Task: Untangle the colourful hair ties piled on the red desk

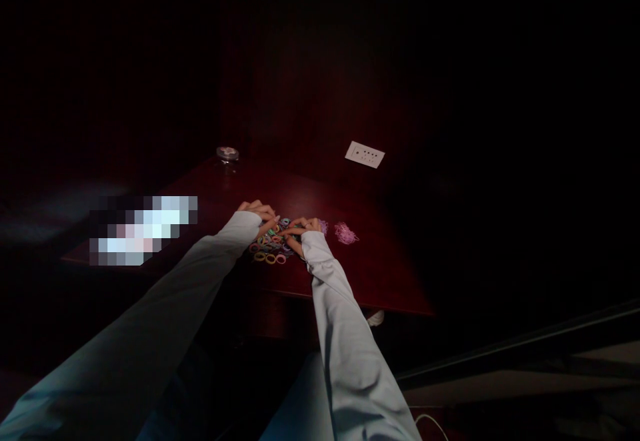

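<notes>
A pile of small, many-coloured hair ties lies on the dark red table, with several loose rings along its near edge. Over the pile's far left side is my left hand, its fingers stretched out and the thumb apart from them. My right hand reaches in from the right, index finger and thumb extended apart among the hair ties. I see nothing held in either hand, though the fingertips are small and dim. The hands partly hide the pile. Right of my right hand sits a pink bundle of thin loops, beside a purple bundle.
A clear round container with a patterned lid stands at the table's back left. On the left, a bright pixelated patch covers something. A white socket plate is behind the table. The surroundings are very dark.
</notes>
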A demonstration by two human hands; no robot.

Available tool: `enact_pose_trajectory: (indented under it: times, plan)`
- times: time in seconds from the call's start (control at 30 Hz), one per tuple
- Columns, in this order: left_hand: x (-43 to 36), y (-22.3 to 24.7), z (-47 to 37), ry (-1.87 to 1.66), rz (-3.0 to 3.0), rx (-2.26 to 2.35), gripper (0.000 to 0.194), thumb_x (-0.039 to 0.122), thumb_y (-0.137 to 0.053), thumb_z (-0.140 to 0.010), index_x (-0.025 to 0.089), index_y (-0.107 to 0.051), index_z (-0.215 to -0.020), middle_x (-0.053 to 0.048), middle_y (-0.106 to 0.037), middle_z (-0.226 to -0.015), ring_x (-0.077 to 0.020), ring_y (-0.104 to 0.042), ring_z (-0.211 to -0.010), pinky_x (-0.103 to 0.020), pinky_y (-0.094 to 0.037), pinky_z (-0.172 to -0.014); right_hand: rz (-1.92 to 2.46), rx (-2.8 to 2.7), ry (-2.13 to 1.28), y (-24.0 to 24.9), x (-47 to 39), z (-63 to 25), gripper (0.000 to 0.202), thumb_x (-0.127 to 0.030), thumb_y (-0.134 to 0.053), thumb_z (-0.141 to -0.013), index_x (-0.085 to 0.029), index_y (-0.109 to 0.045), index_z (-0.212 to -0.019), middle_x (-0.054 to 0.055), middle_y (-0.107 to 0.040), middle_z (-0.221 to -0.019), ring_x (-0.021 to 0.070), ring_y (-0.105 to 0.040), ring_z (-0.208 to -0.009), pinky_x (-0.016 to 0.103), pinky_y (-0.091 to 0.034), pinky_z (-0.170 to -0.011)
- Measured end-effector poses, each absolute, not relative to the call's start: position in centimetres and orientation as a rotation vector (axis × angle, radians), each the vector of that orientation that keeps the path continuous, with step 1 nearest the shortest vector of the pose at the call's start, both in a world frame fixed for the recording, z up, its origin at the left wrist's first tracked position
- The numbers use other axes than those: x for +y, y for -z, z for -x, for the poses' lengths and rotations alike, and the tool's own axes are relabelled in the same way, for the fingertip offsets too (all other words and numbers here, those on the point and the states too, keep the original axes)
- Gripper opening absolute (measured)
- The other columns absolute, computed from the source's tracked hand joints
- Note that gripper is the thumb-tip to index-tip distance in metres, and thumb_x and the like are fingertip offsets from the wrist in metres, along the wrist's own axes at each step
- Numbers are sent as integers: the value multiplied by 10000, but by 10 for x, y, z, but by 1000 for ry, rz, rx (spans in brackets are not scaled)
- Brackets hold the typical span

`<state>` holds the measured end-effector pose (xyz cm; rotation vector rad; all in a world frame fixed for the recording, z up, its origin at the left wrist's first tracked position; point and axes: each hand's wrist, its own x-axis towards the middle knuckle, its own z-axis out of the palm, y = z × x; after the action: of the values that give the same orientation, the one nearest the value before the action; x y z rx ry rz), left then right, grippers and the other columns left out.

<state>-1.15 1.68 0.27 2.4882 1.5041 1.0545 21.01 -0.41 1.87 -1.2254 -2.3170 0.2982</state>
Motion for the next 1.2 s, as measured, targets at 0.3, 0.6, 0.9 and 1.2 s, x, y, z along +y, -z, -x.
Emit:
enact_pose_trajectory:
  times: [0.3,0.6,0.9,1.2]
  plan:
    - [17,-2,11,-993,-2460,1518,407,431,-472,-998,279,-797,-805,-11,-788,-1023,-223,-576,-987,-410,-337,-923,1281,-2232,-255,-14,2,-213,189,-315,-650,-973,-338,-812,-1069,14,-690,-1126,219,-434,-1088,382,-288,-1012]
    - [18,-1,11,-968,-2473,1514,365,412,-491,-987,272,-789,-829,-4,-805,-1048,-219,-582,-963,-405,-333,-896,1327,-2171,-221,-11,7,-213,149,-384,-708,-936,-324,-816,-1019,23,-706,-1066,232,-441,-1071,390,-273,-1000]
    - [16,-1,11,-952,-2428,1549,383,414,-479,-988,275,-778,-792,3,-812,-985,-222,-586,-963,-405,-329,-908,1345,-2221,-225,-14,10,-206,182,-428,-698,-941,-317,-813,-1027,40,-698,-1051,238,-432,-1045,376,-291,-954]
    - [18,-1,10,-902,-2416,1576,351,424,-497,-974,283,-796,-853,-10,-810,-1024,-236,-587,-995,-404,-339,-923,1420,-2234,-221,-22,1,-201,196,-423,-677,-954,-313,-800,-1061,35,-702,-1080,233,-455,-1066,369,-306,-967]
